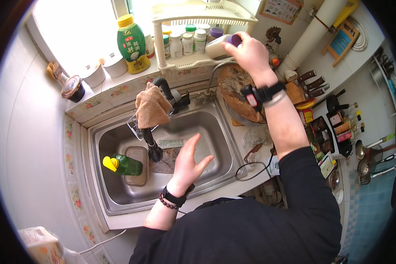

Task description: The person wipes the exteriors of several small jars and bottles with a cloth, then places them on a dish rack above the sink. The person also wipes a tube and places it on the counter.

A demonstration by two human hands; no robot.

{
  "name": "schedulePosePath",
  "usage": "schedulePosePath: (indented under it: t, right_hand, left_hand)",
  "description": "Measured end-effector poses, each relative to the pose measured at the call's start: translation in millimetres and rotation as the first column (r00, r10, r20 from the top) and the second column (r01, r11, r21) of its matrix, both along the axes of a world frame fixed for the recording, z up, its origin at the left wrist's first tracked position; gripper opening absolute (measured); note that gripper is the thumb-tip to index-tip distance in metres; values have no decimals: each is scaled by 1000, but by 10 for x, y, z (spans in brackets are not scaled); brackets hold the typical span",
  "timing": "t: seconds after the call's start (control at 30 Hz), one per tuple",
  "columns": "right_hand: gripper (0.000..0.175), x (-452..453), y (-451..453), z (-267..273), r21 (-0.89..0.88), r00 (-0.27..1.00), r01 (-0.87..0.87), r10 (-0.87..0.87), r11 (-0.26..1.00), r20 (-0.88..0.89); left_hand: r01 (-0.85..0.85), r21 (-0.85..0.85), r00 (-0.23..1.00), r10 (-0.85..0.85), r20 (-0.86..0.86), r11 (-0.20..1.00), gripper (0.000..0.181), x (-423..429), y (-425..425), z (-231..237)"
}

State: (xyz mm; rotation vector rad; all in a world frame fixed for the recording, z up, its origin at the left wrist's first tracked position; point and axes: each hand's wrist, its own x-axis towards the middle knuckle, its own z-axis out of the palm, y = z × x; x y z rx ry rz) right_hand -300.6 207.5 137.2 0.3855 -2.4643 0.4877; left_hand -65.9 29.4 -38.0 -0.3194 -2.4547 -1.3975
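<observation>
My right hand (250, 52) grips the purple cap of a pale bottle (217, 47), which lies tilted over the lower tier of a cream plastic rack (198, 62) on the sill. Several small bottles stand in the rack to its left. Over the stainless steel sink (203, 122), my left hand (189, 163) is empty with its fingers apart. A green bottle with a yellow cap (128, 164) lies on a rectangular lid or tray (137, 181) in the basin. The black faucet (155, 152) has a tan cloth (151, 107) draped over it.
A large green and yellow sauce bottle (132, 46) and white lidded pots (92, 74) line the sill. Right of the sink are a round wooden board (234, 85), a knife block (295, 92) and a loose black cable (250, 178). Ladles (360, 151) hang farther right.
</observation>
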Motion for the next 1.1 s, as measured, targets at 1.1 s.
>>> schedulePosePath:
  t: [1.1]
  right_hand:
    - [50, -1156, -1426, -368, 402, 925, -271, 121, 874, 361]
  left_hand:
    - [-44, 170, 965, -3, 263, 984, 36, -75, -290, -370]
